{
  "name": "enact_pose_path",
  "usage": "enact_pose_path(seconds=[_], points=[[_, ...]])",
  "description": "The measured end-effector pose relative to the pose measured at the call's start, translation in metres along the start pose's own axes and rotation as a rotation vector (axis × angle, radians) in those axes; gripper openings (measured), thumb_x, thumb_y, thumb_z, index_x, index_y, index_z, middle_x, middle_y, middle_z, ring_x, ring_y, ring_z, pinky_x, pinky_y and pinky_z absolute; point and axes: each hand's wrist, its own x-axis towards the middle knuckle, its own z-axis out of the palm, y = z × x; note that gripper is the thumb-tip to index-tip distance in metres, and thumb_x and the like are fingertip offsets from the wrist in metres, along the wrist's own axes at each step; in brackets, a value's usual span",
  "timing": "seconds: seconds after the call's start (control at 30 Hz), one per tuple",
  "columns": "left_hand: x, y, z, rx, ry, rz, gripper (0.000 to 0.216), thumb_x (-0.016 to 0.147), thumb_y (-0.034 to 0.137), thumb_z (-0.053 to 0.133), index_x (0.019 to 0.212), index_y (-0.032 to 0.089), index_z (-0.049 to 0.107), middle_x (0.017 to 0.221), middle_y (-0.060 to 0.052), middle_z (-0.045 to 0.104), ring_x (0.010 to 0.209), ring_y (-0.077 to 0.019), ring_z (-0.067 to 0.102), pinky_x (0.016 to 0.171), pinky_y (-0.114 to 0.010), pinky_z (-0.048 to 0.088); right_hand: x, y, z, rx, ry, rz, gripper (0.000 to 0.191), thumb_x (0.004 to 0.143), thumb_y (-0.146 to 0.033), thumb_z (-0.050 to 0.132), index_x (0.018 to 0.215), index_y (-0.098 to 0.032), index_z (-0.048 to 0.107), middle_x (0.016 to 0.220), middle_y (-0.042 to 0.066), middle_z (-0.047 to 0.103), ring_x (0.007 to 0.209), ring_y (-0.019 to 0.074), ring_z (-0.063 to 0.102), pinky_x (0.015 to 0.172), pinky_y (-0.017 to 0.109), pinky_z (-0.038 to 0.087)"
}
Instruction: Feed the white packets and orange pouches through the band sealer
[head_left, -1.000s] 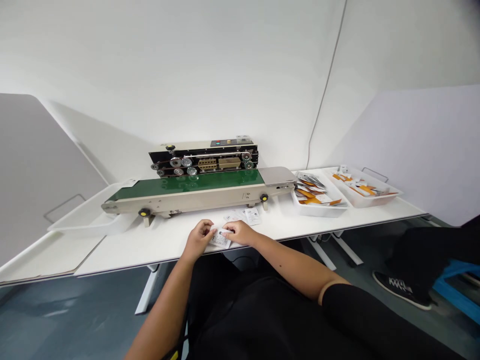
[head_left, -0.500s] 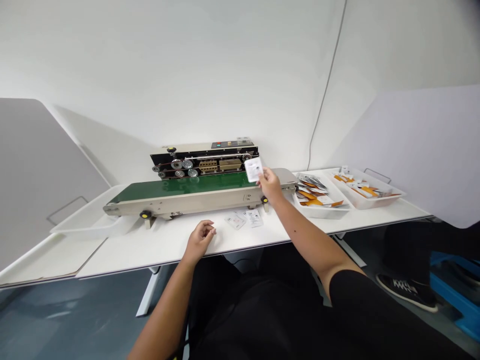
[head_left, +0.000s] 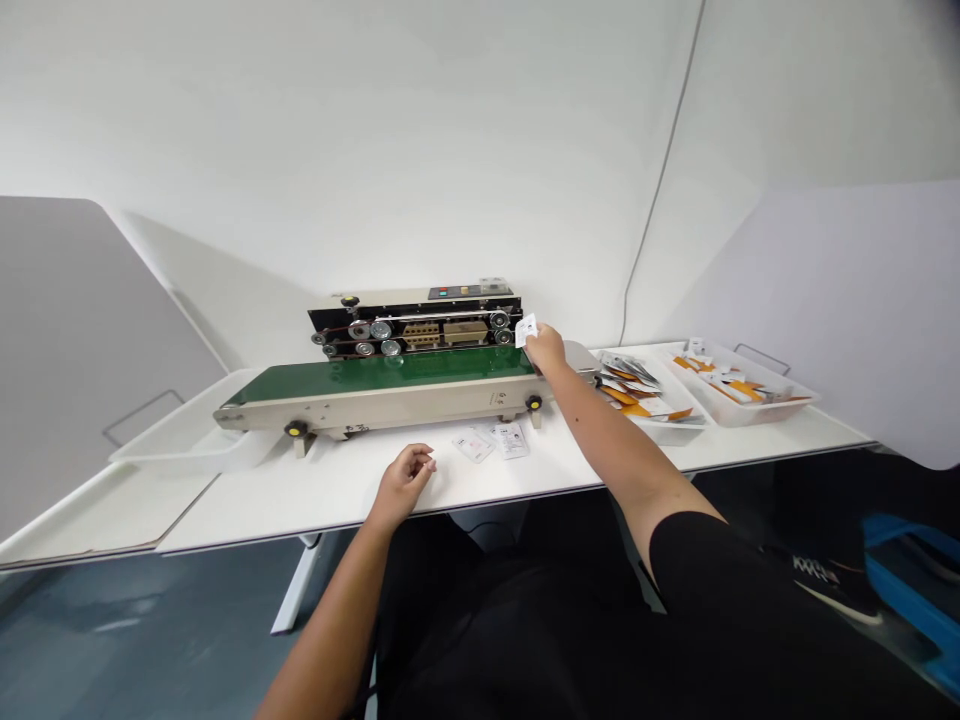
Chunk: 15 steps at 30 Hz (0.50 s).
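- I look through the head camera and I see the right hand [head_left: 545, 347] raised far over the desk [head_left: 315, 510], at the right end of the green conveyor belt [head_left: 375, 381].
- Its grip is pressed together: thumb and fingers pinch a small white sachet [head_left: 526, 330] by one edge. The sachet stands almost upright, just in front of the rollers of the band sealer [head_left: 412, 325], and I cannot read its print.
- The left hand [head_left: 405, 483] lies low near the front edge of the desk. Its grip is loose, the fingers are half curled, and it holds nothing.
- Two more white sachets [head_left: 491, 441] lie flat on the desk, side by side, between the left hand and the conveyor.
- The sealer stands on the desk with its belt toward me, and the belt carries no sachet that I can see.
- On the right of the sealer are two white trays [head_left: 772, 417] with many packets in orange and silver [head_left: 630, 390], heaped and overlapping.
- On the left, a wider white tray [head_left: 187, 462] sits behind the end of the conveyor. I cannot see well what is inside.
- Low on the right, on the floor, there are a black shoe [head_left: 832, 585] and a blue crate [head_left: 904, 580].
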Motion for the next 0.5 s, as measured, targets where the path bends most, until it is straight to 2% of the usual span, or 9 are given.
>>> enact_pose_path(seconds=[0.17,0.3,0.37,0.43,0.5], points=[[0.0,0.0,0.0,0.007,-0.008,-0.011,0.027,0.091,0.041,0.064,0.109,0.021,0.061,0.084,-0.002,0.069,0.082,-0.0194,0.068,0.075,-0.03,0.051,0.001,-0.02,0.021,0.314,-0.191,0.176,0.022,0.075,-0.009,0.054,0.09,-0.013,0.069,0.074,0.006,0.072,0.053,0.012,0.054,0.052,0.022,0.043],[0.0,-0.002,0.0,-0.005,-0.003,-0.009,0.027,0.09,0.041,0.065,0.108,0.021,0.062,0.084,-0.002,0.069,0.082,-0.0193,0.067,0.074,-0.029,0.05,0.002,-0.033,0.033,0.326,-0.241,0.213,0.009,0.078,-0.009,0.054,0.081,-0.013,0.062,0.065,0.006,0.068,0.045,0.0087,0.047,0.045,0.02,0.036],[0.0,-0.002,0.0,-0.006,-0.006,-0.007,0.027,0.09,0.041,0.065,0.107,0.021,0.062,0.083,-0.002,0.069,0.081,-0.0193,0.067,0.073,-0.029,0.05,0.002,-0.038,0.034,0.307,-0.26,0.216,0.006,0.079,-0.01,0.057,0.076,-0.013,0.061,0.065,0.007,0.068,0.046,0.01,0.049,0.047,0.022,0.039],[-0.001,-0.002,0.0,0.0,-0.011,-0.004,0.027,0.09,0.04,0.065,0.108,0.021,0.062,0.083,-0.002,0.069,0.081,-0.0194,0.067,0.073,-0.029,0.049,-0.004,-0.042,0.031,0.28,-0.244,0.199,0.005,0.081,-0.015,0.06,0.081,-0.013,0.065,0.075,0.009,0.07,0.057,0.0133,0.057,0.056,0.025,0.046],[-0.001,-0.001,0.0,0.007,-0.013,0.002,0.026,0.09,0.04,0.064,0.108,0.021,0.062,0.083,-0.002,0.069,0.081,-0.0195,0.067,0.073,-0.029,0.049,-0.02,-0.047,0.028,0.218,-0.112,0.084,0.018,0.084,-0.022,0.061,0.099,-0.015,0.069,0.094,0.01,0.07,0.079,0.0187,0.064,0.072,0.031,0.051]])
